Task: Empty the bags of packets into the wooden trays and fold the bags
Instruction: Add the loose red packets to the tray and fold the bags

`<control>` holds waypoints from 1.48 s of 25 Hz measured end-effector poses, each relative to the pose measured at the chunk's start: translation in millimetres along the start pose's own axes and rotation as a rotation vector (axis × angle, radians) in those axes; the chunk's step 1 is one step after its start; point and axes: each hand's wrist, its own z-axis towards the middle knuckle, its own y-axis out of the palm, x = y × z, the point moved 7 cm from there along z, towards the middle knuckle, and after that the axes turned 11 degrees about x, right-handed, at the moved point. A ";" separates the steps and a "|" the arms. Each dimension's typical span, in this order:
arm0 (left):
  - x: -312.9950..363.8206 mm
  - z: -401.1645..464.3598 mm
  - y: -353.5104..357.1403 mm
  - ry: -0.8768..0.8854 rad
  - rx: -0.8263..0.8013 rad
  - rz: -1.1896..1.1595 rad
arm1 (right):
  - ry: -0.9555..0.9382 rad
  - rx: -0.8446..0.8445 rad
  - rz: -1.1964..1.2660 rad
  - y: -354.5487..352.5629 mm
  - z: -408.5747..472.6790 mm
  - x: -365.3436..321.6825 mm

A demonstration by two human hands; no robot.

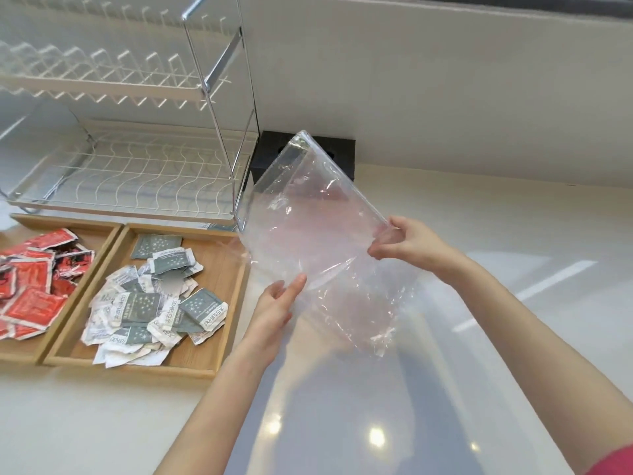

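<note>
From the head view, the right hand (409, 243) is pinching one edge of a clear bag (318, 234), held up over the counter and looking empty, while the left hand (275, 308) is lying flat-fingered against its lower side. Both wooden trays (219, 269) are already holding packets, red (30, 286) and grey (150, 299); folding seems left. A wire dish rack (137, 132) is standing behind on the glossy white counter (342, 423).

a glossy white counter (342, 423) carries two wooden trays (219, 337) side by side, a wire rack (130, 180) behind them and a black box (342, 156) at the wall.
</note>
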 end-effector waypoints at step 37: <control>35.0 -100.9 -61.4 0.465 0.033 0.084 | 0.117 0.242 0.521 39.2 -139.4 38.7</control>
